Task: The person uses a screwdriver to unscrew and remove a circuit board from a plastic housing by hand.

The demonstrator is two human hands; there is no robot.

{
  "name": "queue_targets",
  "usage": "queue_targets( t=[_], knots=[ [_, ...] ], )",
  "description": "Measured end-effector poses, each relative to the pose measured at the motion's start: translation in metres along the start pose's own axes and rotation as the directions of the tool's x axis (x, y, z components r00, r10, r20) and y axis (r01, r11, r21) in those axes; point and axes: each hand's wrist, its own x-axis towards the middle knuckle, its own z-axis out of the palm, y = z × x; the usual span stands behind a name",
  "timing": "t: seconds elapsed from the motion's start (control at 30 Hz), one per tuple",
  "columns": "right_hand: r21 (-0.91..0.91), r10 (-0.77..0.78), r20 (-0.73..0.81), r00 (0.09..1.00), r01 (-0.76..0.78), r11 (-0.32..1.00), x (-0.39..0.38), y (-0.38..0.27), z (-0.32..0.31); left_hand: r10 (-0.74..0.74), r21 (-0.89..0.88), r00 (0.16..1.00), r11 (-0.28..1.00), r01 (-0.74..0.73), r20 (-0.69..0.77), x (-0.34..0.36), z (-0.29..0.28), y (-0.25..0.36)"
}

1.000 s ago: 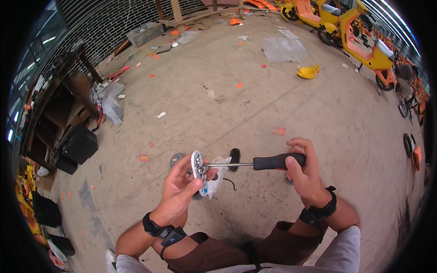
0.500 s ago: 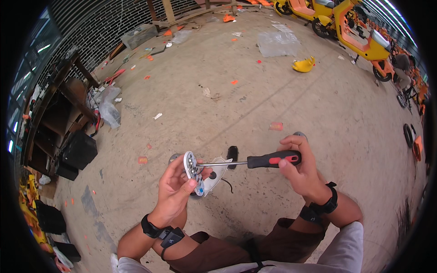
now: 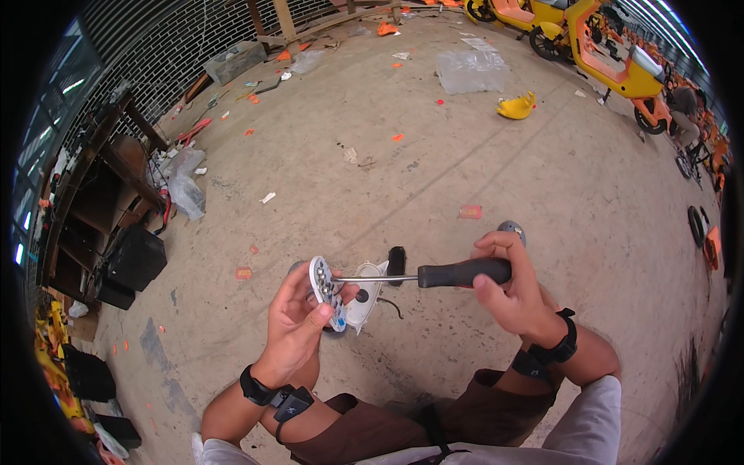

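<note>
A flat white oval part [image 3: 320, 273] with metal bits and a small blue spot on its face is pinched on edge between the thumb and fingers of my left hand [image 3: 293, 325]. My right hand [image 3: 508, 291] has its fingers and thumb around the handle of a screwdriver [image 3: 465, 273], black with a sliver of red underneath. The steel shaft points left, and its tip meets the face of the oval part; the exact contact is too small to make out. Below, on the floor, lies a white shell-like piece [image 3: 364, 298] with a dark cable, next to a black oblong piece [image 3: 397, 266].
Concrete floor [image 3: 310, 186] surrounds me, with scraps and a clear plastic sheet [image 3: 471, 71]. A yellow curved part [image 3: 517, 106] lies ahead. At left stand a dark wooden bench [image 3: 101, 170] and a black box [image 3: 138, 260]. Yellow scooters [image 3: 612, 70] and a crouching person [image 3: 686, 112] are far right.
The screwdriver handle has turned in my right hand, so its red patch has rolled almost out of sight underneath. My left hand stays nearly still with the white part.
</note>
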Motion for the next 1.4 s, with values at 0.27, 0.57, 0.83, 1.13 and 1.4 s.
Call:
queue_targets(
  t=[0.27, 0.57, 0.83, 1.13, 1.4],
  knots=[
    [0.081, -0.067, 0.036, 0.997, 0.064, 0.995, -0.002, 0.004, 0.000, -0.003, 0.004, 1.000, 1.000, 0.003, 0.003, 0.001, 0.001, 0.001],
    [0.058, 0.009, 0.040, 0.999, -0.011, 0.998, 0.000, 0.004, 0.000, -0.009, -0.009, 1.000, 1.000, 0.009, -0.009, 0.000, 0.002, 0.003],
    [0.140, 0.213, 0.063, 0.975, -0.220, 0.965, -0.002, -0.003, -0.003, -0.018, 0.000, 1.000, 1.000, 0.018, -0.020, -0.001, 0.002, 0.002],
    [0.171, 0.310, 0.120, 0.943, -0.328, 0.929, -0.002, -0.011, -0.004, -0.005, 0.028, 1.000, 1.000, 0.006, -0.011, -0.001, 0.001, 0.001],
    [0.147, 0.090, 0.080, 0.993, -0.101, 0.984, -0.001, 0.002, -0.002, -0.015, 0.037, 1.000, 0.999, 0.015, -0.013, -0.001, 0.002, 0.001]
  ],
)
